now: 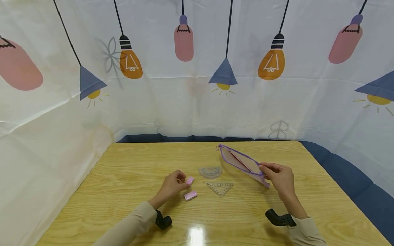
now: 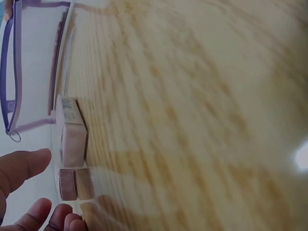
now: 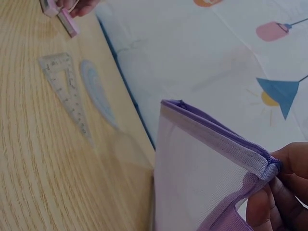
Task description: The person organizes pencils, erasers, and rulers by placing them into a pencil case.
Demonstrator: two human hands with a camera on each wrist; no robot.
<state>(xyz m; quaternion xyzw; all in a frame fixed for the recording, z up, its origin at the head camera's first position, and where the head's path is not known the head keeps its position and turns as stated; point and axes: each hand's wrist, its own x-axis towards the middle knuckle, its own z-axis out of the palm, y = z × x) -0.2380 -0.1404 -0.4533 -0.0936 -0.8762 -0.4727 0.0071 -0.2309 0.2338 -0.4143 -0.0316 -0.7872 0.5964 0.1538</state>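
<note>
The purple-edged pouch (image 3: 197,168) tilts at the right of the desk (image 1: 138,157), its zip mouth gaping, one end pinched between the right hand's (image 1: 280,176) thumb and fingers. Across from it, the left hand (image 1: 172,184) has thumb and fingers parted at the farther pink eraser (image 1: 190,180), though contact is unclear, and a nearer pink eraser (image 1: 191,195) lies just beside. Between erasers and pouch lie a clear protractor (image 1: 210,172) and a clear triangle ruler (image 1: 212,185).
</note>
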